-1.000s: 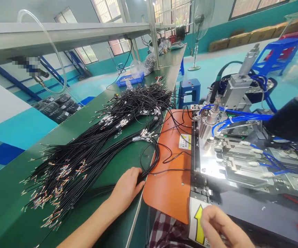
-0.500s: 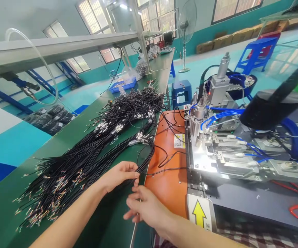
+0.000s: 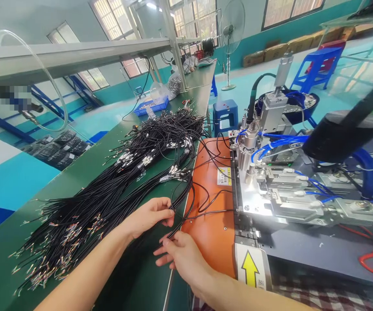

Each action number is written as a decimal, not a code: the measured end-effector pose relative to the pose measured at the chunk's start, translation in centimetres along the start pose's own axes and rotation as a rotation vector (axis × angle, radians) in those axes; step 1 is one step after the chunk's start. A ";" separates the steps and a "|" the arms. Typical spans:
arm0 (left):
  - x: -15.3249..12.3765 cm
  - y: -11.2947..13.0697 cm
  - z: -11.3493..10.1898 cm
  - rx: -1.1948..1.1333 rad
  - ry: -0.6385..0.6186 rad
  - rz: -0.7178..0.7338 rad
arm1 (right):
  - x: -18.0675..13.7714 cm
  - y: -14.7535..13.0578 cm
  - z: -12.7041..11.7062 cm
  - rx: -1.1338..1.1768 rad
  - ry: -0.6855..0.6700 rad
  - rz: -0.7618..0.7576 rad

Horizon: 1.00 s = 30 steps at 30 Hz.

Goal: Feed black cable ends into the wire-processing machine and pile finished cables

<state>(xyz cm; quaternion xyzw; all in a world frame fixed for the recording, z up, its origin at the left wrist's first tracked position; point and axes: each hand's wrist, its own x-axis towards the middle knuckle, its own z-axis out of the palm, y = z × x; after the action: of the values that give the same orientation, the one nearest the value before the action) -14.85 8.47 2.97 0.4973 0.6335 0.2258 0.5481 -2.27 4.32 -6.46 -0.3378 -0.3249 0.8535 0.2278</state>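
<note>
A big bundle of thin black cables [image 3: 118, 190] lies across the green bench [image 3: 76, 168], stripped coloured ends to the near left, metal plugs toward the middle. My left hand [image 3: 147, 216] pinches a few black cables at the bundle's near right edge. Just below it, my right hand [image 3: 181, 255] has its fingers closed round the same strands, beside the orange mat [image 3: 210, 233]. Some cable loops spill onto that mat.
A metal machine [image 3: 280, 190] with blue air hoses sits right of the mat, a yellow arrow label [image 3: 249, 270] at its front. A blue tray [image 3: 152, 106] and bags stand far along the bench. A shelf rail [image 3: 76, 56] runs overhead. Blue stools and a fan stand on the floor.
My right hand has come from the machine's front edge over to the cables and closed on them. My left hand has lifted from lying on the bundle to pinching strands.
</note>
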 end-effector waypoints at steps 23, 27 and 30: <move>1.8 1.7 1.1 0.236 0.105 0.085 | -3.4 -5.7 -3.5 -0.177 0.075 -0.069; 3.5 2.6 1.0 0.425 0.316 0.173 | -4.0 -7.4 -3.7 -0.447 0.093 -0.225; 4.7 3.3 0.5 0.561 0.468 0.229 | -4.5 -10.0 -4.1 -0.637 0.108 -0.352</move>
<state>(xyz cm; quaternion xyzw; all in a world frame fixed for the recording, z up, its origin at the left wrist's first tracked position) -12.70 13.79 3.33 0.6307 0.7189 0.2109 0.2025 5.44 10.03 0.23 -0.3755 -0.6148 0.6382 0.2715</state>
